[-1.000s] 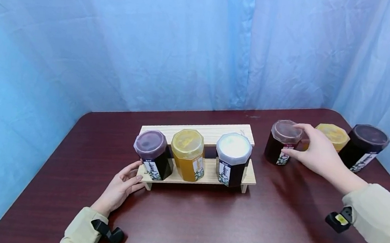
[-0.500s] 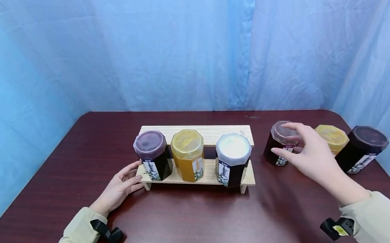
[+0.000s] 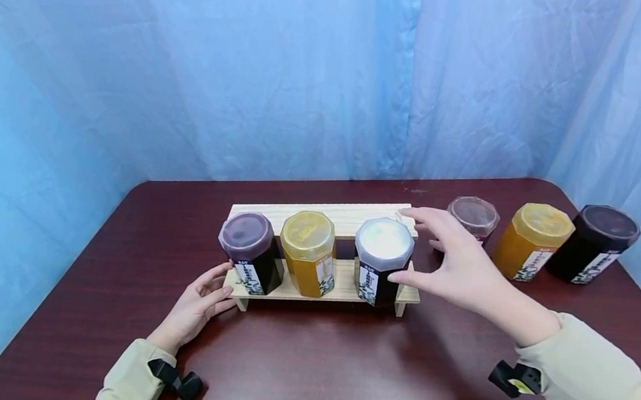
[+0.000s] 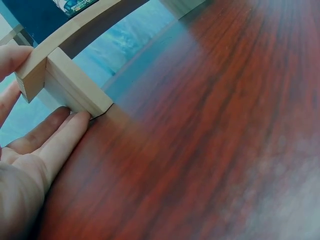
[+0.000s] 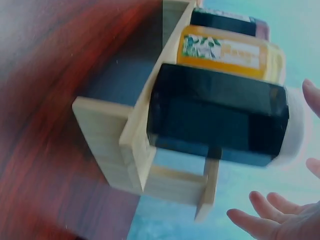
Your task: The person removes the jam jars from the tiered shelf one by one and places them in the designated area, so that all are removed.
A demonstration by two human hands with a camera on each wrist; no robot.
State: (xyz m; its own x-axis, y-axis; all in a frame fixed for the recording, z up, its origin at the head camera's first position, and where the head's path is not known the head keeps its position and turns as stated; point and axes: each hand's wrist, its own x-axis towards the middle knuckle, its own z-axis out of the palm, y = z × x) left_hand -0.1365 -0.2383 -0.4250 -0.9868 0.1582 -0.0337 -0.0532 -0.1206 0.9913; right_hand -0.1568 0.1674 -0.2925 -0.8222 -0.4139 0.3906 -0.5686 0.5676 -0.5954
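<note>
A two-step wooden rack [image 3: 344,283] stands on the table with three octagonal jars on its lower step: a dark jar with a purplish lid [image 3: 248,234], an amber jar [image 3: 307,251] and a dark white-lidded jar [image 3: 385,243]. At the rack's left end my left hand [image 3: 192,311] holds on, thumb at the step's edge and fingers [image 4: 67,132] against the leg [image 4: 75,82]. Beside the white-lidded jar, my right hand [image 3: 463,269] is spread with nothing in it. The right wrist view has its fingers [image 5: 267,220] apart from that jar [image 5: 220,115].
To the right stand three more jars: a dark one with a clear lid [image 3: 473,214], partly hidden by my right hand, an amber one [image 3: 529,243] and a black one [image 3: 597,241]. Blue curtains [image 3: 287,77] hang behind the dark red table [image 3: 289,368].
My right hand has moved left from the clear-lidded dark jar at the right to the white-lidded jar on the rack. My left hand and the jars have stayed in place.
</note>
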